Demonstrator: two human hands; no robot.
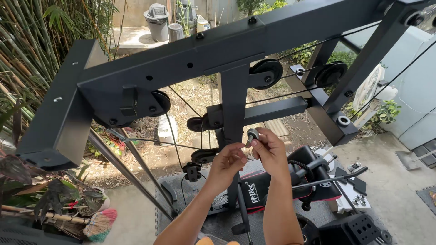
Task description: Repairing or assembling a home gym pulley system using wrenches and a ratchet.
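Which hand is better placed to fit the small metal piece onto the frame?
Probably the right hand: it pinches the round metal piece beside the upright post; the left hand sits lower.

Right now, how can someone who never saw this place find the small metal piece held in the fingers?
Find the black steel frame. Under its upright post, two hands meet. The silver round piece sits at the right hand fingertips, shiny unlike the black wheels.

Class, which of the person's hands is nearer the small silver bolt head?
Right. The right hand pinches the silver bolt head; the left hand sits just below-left of it.
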